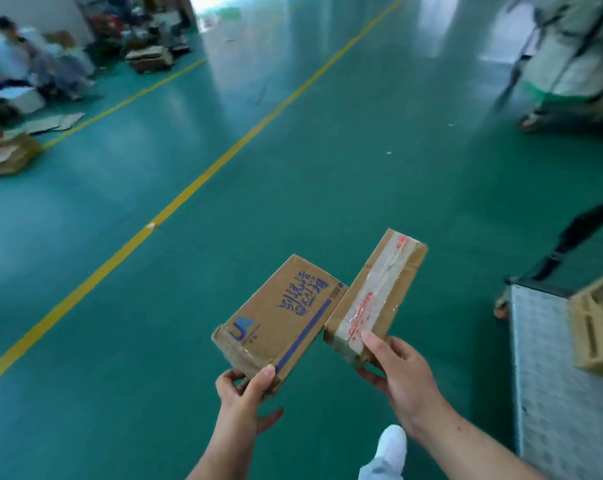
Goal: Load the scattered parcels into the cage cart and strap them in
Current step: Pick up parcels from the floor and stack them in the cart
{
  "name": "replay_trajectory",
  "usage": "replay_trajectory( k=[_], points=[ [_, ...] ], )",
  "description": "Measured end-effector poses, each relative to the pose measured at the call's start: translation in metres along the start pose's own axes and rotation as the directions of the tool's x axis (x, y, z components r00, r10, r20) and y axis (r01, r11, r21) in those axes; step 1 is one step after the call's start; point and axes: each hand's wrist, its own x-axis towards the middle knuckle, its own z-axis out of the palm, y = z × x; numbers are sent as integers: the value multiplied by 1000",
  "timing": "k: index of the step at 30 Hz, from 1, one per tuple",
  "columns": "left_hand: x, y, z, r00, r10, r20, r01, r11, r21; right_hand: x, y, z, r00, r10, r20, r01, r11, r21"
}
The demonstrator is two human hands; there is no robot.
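Two parcels are in hand, one each, held above the green floor (293, 168). The left hand (244, 393) grips the near end of a blue-printed cardboard parcel (282, 317), thumb on top and fingers (229, 377) curled beneath. The right hand (400, 372) holds the near end of a taped cardboard parcel (376, 289) with red print on its tape, thumb pressed on top. The two parcels lie side by side and seem to touch along one edge.

At the right edge stands one white mesh cart panel (549, 375), with one slotted brown box (597, 327) beside it. Two yellow lines (175, 209) cross the floor. One white shoe (391, 445) shows below the hands. Far left, a blurred seated person (19, 53) sits among scattered cardboard (151, 58).
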Motion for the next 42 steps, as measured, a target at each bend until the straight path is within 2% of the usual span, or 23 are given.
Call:
replay_trajectory(
  k=[9,16,21,25,27,30,34,35,37,42],
  points=[
    [67,15,273,956,-109,272,6,936,353,95,-111,-215,949,-72,-308,52,996,-71],
    [91,11,389,914,-162,373,-67,845,530,125,-134,-309,912,-19,-411,48,997,59],
    [120,9,457,862,-213,459,-166,738,654,127,-125,-350,805,53,-590,15,994,110],
    [142,-1,535,767,-303,565,-252,668,700,116,-130,-383,674,110,-730,-9,990,141],
    [147,-4,578,686,-360,632,-318,633,706,106,-139,-395,565,115,-817,19,988,152],
    [151,-1,639,556,-433,709,-482,527,700,90,-149,-403,389,161,-907,42,980,192],
    [147,1,721,369,-498,785,-669,444,596,82,-157,-405,184,271,-945,118,948,295],
    [146,0,737,343,-506,791,-688,439,578,81,-157,-404,143,296,-944,146,937,316],
    [142,-8,766,307,-516,800,-723,420,549,78,-157,-404,59,344,-937,192,917,349],
    [117,-33,810,318,-540,779,-722,394,568,74,-145,-411,-25,438,-898,200,883,425]
  ],
)
